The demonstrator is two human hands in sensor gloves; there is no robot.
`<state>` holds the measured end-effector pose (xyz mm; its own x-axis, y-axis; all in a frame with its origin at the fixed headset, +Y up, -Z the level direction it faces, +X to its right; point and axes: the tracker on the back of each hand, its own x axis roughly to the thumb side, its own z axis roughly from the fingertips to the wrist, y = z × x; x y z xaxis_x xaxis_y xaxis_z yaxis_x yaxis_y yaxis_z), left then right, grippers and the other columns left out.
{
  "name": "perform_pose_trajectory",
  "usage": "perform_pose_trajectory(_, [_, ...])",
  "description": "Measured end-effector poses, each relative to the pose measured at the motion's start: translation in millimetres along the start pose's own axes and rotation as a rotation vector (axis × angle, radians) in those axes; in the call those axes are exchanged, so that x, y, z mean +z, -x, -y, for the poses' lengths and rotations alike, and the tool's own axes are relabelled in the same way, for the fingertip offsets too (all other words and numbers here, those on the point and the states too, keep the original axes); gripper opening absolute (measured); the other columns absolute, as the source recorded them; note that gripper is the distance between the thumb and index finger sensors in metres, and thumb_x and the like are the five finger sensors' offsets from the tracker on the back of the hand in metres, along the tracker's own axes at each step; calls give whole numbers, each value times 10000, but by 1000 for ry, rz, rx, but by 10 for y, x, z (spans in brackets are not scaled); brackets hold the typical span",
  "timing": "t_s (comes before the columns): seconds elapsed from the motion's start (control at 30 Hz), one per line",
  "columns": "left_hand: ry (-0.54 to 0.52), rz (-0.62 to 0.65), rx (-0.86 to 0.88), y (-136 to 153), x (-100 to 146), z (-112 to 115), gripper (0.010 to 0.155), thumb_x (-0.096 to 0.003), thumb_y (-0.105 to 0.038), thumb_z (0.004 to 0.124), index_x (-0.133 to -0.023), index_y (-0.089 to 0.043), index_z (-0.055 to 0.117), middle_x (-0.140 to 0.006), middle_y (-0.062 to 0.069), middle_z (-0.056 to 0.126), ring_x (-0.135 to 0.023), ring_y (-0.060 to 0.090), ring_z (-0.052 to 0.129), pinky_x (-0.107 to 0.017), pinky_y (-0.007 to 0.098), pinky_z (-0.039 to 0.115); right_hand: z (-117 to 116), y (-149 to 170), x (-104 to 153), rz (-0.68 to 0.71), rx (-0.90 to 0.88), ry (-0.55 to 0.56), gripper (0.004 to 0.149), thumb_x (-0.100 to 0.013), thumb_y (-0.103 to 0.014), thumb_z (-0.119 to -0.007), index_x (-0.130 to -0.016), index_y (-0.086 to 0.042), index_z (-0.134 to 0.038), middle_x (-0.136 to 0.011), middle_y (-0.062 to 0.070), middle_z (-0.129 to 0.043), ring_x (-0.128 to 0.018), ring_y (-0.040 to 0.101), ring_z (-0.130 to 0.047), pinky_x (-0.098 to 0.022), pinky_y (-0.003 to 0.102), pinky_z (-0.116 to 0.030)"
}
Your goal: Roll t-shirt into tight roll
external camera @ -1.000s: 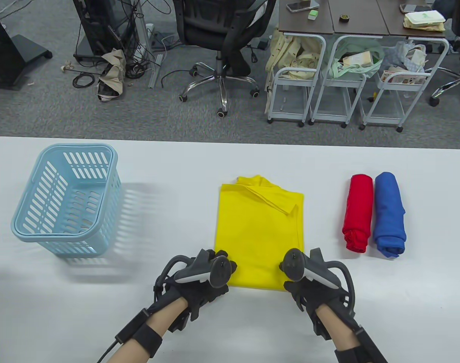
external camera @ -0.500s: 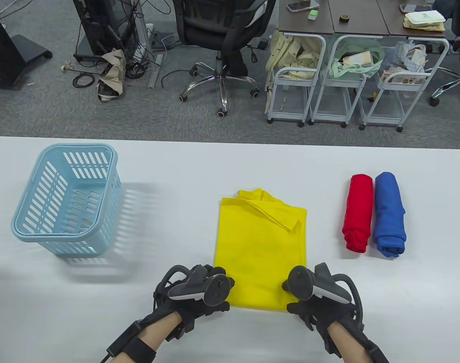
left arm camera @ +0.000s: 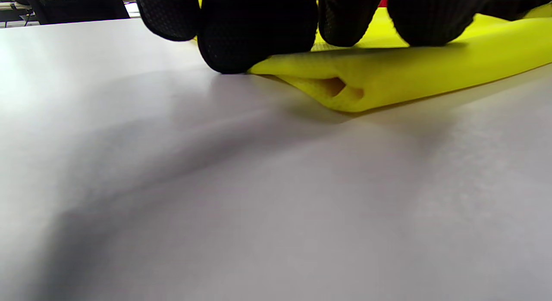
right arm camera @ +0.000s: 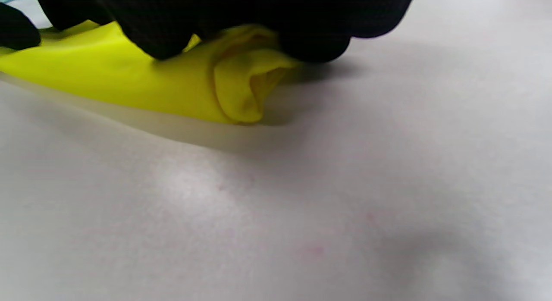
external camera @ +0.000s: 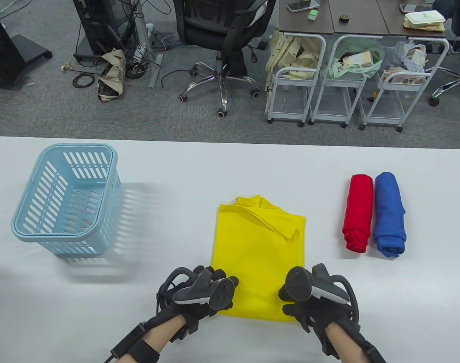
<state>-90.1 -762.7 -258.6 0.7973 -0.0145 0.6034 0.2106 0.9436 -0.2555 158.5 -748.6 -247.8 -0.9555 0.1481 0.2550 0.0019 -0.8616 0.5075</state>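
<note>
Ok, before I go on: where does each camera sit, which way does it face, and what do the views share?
Table view: above, looking down at the white table; left hand and right hand enter from the bottom edge.
Left wrist view: low over the table, facing the yellow t-shirt; gloved fingers rest on it.
Right wrist view: low, facing the shirt's curled corner; gloved fingers grip it.
All three share the yellow t-shirt's near edge.

Yellow t-shirt [external camera: 258, 261] near corners hidden (under both hands).
</note>
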Motion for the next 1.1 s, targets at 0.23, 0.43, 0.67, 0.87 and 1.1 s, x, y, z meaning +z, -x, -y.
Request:
perform_pose_trajectory(0.23, [5, 2, 16, 21, 3, 9, 642, -526, -595, 625, -1117, -364, 526, -993, -7, 707, -881, 282, 761, -766, 572, 583, 12, -17, 26, 3, 16, 9, 528, -508, -454, -786, -988, -288, -641, -1054, 57, -567, -837, 277, -787, -615, 459, -671])
perform_pose_trajectory(0.43, [39, -9, -71, -28, -12, 50, 679, -517, -621, 593, -1130, -400, 403, -1230, 108, 383, -1106, 394, 488, -786, 623, 483, 204, -124, 13, 5, 44, 99, 583, -558, -396, -704, -1102, -290, -523, -1177, 53, -472, -1077, 379, -546, -704, 541, -558])
perform_pose_trajectory(0.67, [57, -10, -31, 1, -8, 70, 681, -525, -616, 582, -1134, -397, 367, -1238, 101, 334, -1118, 392, 468, -786, 613, 495, 256, 7, -730, -99, 5, -101, 676, -580, -455, -576, -1141, -277, -243, -1184, 49, -159, -1109, 401, -180, -752, 567, -349])
perform_pose_trajectory(0.87, [105, -27, 35, 88, -61, 150, 691, -552, -603, 467, -1150, -379, 202, -1240, 91, 146, -1143, 391, 298, -798, 618, 435, -42, 239, -931, -88, -249, -117, 661, -570, -529, -337, -1004, -386, 141, -1001, -63, 301, -947, 278, 304, -658, 534, 89])
perform_pose_trajectory(1.1, [101, -31, 28, 91, -46, 129, 692, -545, -605, 503, -1150, -387, 249, -1247, 76, 196, -1148, 380, 340, -792, 615, 467, 50, 216, -838, -144, -162, -101, 680, -572, -541, -407, -1032, -375, 66, -1051, -39, 204, -1009, 309, 183, -707, 571, -47])
